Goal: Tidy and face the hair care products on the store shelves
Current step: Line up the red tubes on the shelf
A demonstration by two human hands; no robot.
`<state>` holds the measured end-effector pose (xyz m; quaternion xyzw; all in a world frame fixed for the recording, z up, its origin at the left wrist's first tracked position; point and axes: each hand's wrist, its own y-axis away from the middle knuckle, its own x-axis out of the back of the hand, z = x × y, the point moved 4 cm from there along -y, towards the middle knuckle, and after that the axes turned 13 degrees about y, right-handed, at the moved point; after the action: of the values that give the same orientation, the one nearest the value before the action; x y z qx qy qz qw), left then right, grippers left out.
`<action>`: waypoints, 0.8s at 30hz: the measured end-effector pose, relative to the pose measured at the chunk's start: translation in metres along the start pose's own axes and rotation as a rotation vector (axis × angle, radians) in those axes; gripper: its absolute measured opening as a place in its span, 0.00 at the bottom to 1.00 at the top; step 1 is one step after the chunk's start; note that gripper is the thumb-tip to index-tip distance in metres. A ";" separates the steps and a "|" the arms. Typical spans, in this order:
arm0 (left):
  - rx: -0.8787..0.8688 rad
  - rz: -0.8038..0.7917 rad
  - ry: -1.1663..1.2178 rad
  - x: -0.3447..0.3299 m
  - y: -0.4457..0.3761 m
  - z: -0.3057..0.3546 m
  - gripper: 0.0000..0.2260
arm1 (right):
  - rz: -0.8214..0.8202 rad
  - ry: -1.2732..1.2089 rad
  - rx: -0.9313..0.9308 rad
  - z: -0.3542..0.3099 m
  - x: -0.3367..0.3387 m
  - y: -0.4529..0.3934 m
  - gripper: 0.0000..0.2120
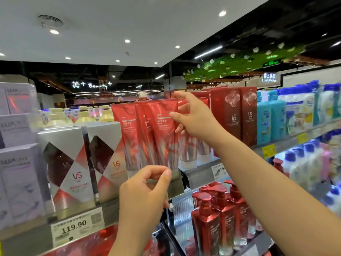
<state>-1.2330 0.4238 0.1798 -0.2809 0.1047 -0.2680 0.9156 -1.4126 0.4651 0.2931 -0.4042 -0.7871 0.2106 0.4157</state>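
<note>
our right hand (193,117) pinches the front red tube (164,133) near its top, our left hand (147,183) pinching its base. we judge this two-point grip squares its label to the aisle on the shelf (199,172).

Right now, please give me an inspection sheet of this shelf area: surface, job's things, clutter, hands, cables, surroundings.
Surface: metal shelf carrying price tags.
Job's things: red tubes upright, labels forward; VS boxes at their left; dark red VS cartons at their right; red pump bottles on the shelf below.
Clutter: nothing seen.
Hands: left hand pinches a tube's bottom end; right hand holds the tube's upper edge.
Cables: nothing seen.
Surroundings: blue bottles farther right; lit Beauty sign behind.
</note>
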 end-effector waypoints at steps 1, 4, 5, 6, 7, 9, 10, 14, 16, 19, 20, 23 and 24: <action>-0.020 0.001 -0.025 0.003 -0.001 0.002 0.06 | 0.007 0.006 -0.011 -0.001 -0.001 0.003 0.27; -0.231 0.036 -0.227 0.013 -0.013 0.018 0.02 | 0.024 0.036 -0.033 -0.004 -0.003 0.008 0.28; -0.335 0.064 -0.302 0.017 -0.020 0.028 0.03 | 0.031 0.045 -0.033 -0.005 -0.002 0.008 0.29; -0.437 0.100 -0.357 0.021 -0.028 0.040 0.06 | 0.034 0.053 -0.031 -0.006 -0.001 0.008 0.29; -0.522 0.142 -0.406 0.025 -0.037 0.053 0.09 | 0.031 0.063 -0.031 -0.007 -0.001 0.007 0.29; -0.623 0.208 -0.517 0.030 -0.059 0.082 0.14 | 0.018 0.087 -0.037 -0.008 0.000 0.005 0.27; -0.626 0.205 -0.578 0.031 -0.073 0.094 0.16 | 0.016 0.098 -0.040 -0.008 0.000 0.004 0.25; -0.477 0.036 -0.841 0.018 -0.129 0.116 0.18 | 0.026 0.125 -0.037 -0.009 0.003 -0.003 0.18; -0.397 -0.090 -0.896 0.009 -0.148 0.119 0.15 | 0.018 0.170 -0.032 -0.010 0.005 -0.006 0.15; -0.190 -0.271 -0.917 0.001 -0.162 0.116 0.10 | -0.001 0.217 -0.015 -0.012 0.009 -0.009 0.13; -0.139 -0.308 -0.921 0.001 -0.164 0.114 0.09 | -0.010 0.228 -0.003 -0.012 0.011 -0.010 0.13; -0.121 -0.306 -0.913 0.004 -0.165 0.113 0.07 | -0.029 0.219 0.020 -0.011 0.013 -0.012 0.12; -0.123 -0.294 -0.896 0.006 -0.165 0.113 0.07 | -0.033 0.204 0.018 -0.011 0.013 -0.013 0.12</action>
<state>-1.2610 0.3569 0.3667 -0.4345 -0.3257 -0.2402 0.8046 -1.4140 0.4676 0.3139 -0.4067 -0.7453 0.1686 0.5007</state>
